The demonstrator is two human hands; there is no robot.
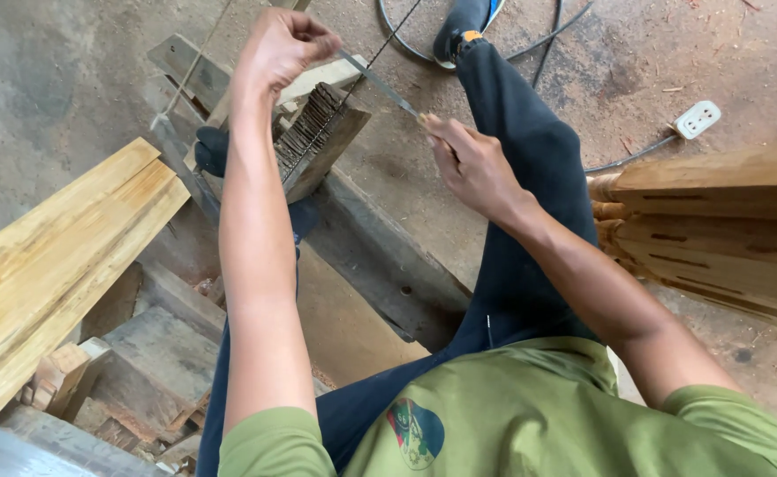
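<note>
Head view: a thin grey metal file (378, 82) is held at both ends over a saw blade.
The left hand (284, 44) and right hand (470, 162) are pinched on its ends so it is kept steady across the long toothed blade (328, 126), which is gripped in a notched wooden block (322, 141).

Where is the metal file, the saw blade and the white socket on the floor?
Metal file (380, 84), head view, on the middle of its flat bar.
Saw blade (331, 128), head view, on its toothed edge above the wooden block.
White socket (697, 118), head view, on its top face.
</note>
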